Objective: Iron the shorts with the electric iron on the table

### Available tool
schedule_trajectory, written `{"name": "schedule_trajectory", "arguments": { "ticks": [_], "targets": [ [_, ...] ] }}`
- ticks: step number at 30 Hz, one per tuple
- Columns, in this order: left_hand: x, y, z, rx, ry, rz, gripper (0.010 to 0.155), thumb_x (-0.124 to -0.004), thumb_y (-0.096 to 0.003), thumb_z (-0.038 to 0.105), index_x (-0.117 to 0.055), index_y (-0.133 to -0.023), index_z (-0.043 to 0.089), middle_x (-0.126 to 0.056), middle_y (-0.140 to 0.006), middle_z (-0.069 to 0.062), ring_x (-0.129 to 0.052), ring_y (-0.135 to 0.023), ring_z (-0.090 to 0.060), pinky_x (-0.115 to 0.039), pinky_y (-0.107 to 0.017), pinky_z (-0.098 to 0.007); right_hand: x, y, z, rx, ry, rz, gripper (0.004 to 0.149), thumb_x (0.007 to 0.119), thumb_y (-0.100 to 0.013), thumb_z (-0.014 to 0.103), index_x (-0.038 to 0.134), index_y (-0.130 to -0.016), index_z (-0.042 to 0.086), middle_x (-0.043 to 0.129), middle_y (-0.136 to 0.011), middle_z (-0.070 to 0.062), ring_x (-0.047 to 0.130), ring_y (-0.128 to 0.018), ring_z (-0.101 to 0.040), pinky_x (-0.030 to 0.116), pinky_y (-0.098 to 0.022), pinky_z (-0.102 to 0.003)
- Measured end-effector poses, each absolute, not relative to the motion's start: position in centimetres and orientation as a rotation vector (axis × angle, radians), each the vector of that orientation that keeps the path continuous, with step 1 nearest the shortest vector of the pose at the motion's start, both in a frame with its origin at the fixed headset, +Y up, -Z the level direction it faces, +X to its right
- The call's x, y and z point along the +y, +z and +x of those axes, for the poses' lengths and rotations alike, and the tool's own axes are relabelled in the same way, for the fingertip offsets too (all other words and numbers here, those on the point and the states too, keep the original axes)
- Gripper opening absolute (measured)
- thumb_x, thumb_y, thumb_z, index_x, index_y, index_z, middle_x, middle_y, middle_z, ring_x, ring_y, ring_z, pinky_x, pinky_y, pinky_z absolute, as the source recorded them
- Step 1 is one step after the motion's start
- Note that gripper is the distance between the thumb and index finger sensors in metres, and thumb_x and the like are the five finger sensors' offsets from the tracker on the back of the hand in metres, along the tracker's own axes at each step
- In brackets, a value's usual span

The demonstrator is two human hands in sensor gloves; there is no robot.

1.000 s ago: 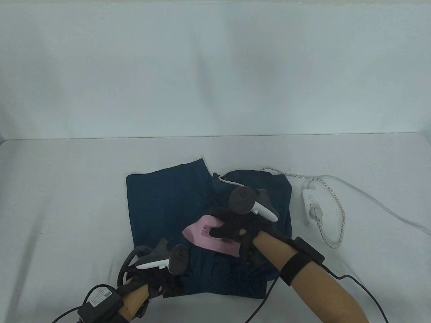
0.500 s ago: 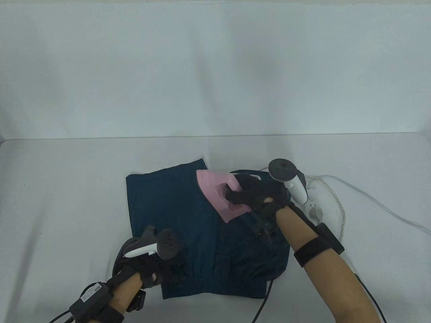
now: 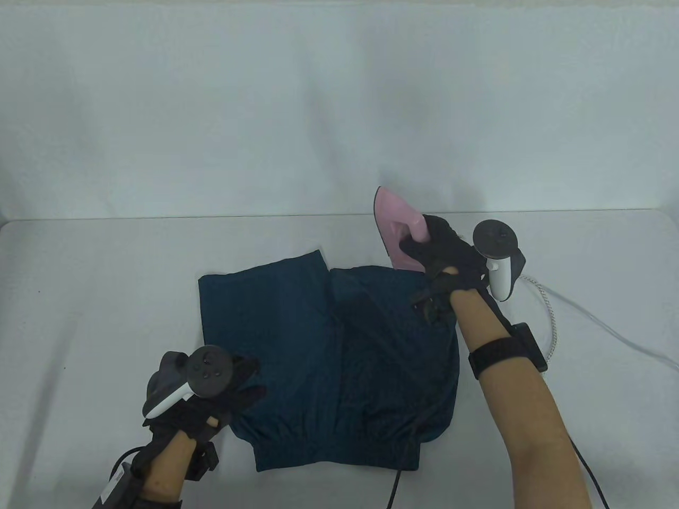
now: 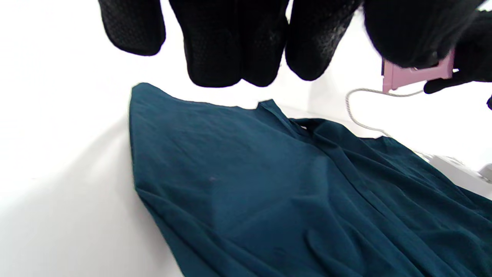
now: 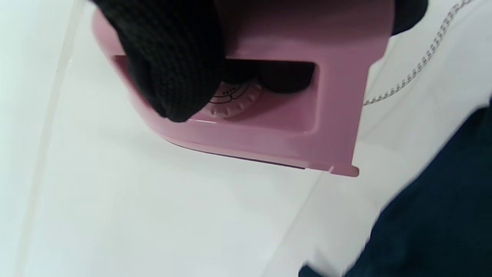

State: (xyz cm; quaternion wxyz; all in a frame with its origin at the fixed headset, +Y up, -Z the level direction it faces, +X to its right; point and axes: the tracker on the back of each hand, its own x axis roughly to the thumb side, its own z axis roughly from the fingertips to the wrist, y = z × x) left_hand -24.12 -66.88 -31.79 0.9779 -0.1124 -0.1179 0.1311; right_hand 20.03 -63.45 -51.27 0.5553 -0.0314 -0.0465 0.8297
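Nearest the viewer, the left hand [image 3: 204, 395] sits at the near-left corner of the shorts [image 3: 329, 360], its fingers [image 4: 215, 46] reaching onto the waistband edge; whether they press the cloth or only hover cannot be told, though the left wrist view shows them hanging straight and loosely spread, holding nothing. There is one pair of shorts, dark teal, lying flat on the white table [image 3: 95, 297]. The gathered waistband runs along the near edge and the two legs point away toward the far side, so the garment's long axis runs near to far. The left leg lies smooth; the right leg shows folds and creases.

Beyond the far-right leg, the right hand [image 3: 443, 252] grips the handle of the single pink iron [image 3: 398, 228], with fingers wrapped through the handle opening, as the right wrist view shows. The iron is off the shorts, near the table's far edge, raised with its pointed nose up and tilted toward the far left, heel down by the hand. Whether the heel touches the table cannot be told.

One braided cord [image 3: 551, 313] trails on the table to the right of the arm, beside a thin white cable [image 3: 610, 328].
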Motion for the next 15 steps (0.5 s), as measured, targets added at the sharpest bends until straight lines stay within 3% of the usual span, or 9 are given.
{"name": "schedule_trajectory", "arguments": {
  "ticks": [9, 15],
  "targets": [
    [-66.3, -31.8, -24.8, -0.204, 0.235, -0.162, 0.065, -0.074, -0.0463, 0.061, -0.066, -0.104, 0.032, -0.067, -0.11, 0.0, -0.075, -0.098, -0.032, -0.058, -0.073, -0.063, -66.7, -55.8, 22.8, -0.188, 1.952, -0.319, 0.055, 0.101, -0.039, 0.032, 0.073, -0.086, 0.037, 0.083, -0.087, 0.011, 0.088, -0.09, -0.023, 0.065, -0.072, -0.056],
    [-65.5, -31.3, -24.6, -0.195, 0.199, -0.074, 0.064, -0.074, -0.0459, 0.061, -0.066, -0.103, 0.033, -0.066, -0.11, 0.001, -0.073, -0.099, -0.033, -0.057, -0.073, -0.063, -70.0, -57.5, 24.1, -0.175, 1.811, -0.476, 0.051, 0.101, -0.039, 0.032, 0.075, -0.081, 0.041, 0.083, -0.085, 0.013, 0.085, -0.093, -0.021, 0.064, -0.072, -0.054]
  ]
}}
